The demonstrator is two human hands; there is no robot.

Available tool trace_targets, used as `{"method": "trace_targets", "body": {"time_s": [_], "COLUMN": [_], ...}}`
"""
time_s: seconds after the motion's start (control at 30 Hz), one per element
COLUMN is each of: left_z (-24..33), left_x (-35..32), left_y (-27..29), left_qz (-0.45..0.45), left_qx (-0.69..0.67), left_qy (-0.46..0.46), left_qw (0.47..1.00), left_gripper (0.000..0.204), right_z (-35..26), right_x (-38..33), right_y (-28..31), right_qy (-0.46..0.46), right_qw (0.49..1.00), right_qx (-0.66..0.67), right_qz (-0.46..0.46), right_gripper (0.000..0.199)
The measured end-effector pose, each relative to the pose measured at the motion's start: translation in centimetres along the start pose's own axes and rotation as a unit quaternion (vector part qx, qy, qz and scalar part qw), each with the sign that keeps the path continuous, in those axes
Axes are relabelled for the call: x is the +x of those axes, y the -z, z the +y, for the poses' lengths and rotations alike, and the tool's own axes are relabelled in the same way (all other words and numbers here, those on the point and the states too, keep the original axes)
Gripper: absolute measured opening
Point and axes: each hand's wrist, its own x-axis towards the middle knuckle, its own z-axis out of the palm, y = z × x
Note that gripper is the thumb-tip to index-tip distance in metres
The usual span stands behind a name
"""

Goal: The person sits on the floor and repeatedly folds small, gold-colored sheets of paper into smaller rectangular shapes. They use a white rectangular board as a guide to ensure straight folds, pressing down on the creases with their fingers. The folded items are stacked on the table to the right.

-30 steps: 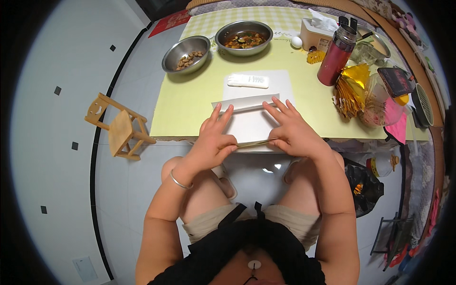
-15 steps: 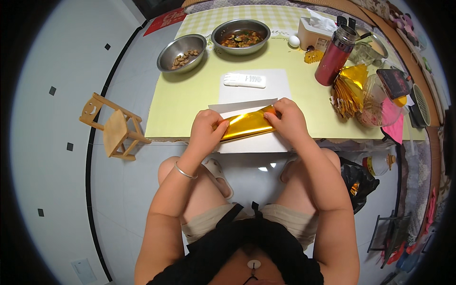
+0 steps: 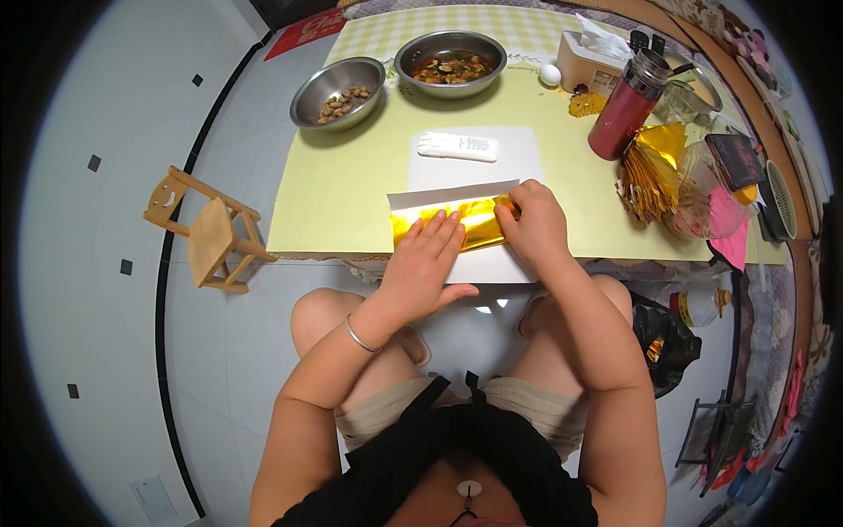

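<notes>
Tabletop (image 3: 334,193), pale green | gold foil strip (image 3: 479,221) by its near edge, long axis roughly along it | left hand (image 3: 428,262) flat on foil's left half, thumb spread | right hand (image 3: 537,226) curled, apparently pinching right end; neither nearer

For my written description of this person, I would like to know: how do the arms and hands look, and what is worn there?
The left hand and right hand wear no gloves. A thin silver-coloured bangle circles the left wrist; none shows on the right. Both arms are bare, with no sleeves in view.
</notes>
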Motion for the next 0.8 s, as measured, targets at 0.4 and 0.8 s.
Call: {"method": "trace_targets", "body": {"time_s": [0.4,0.8], "left_z": [0.3,-0.6], "left_x": [0.0,-2.9], "left_y": [-0.3,0.4], "left_qz": [-0.033,-0.081], "left_qx": [0.047,0.070], "left_qy": [0.020,0.045], "left_qw": [0.998,0.993], "left_gripper": [0.095,0.106], "right_z": [0.0,0.2], "right_x": [-0.2,-4.1], "right_y": [0.4,2.3], "right_qy": [-0.005,0.171], "right_qw": [1.000,0.955], "right_qx": [0.012,-0.124], "right_qz": [0.009,-0.207], "right_gripper": [0.022,0.087]}}
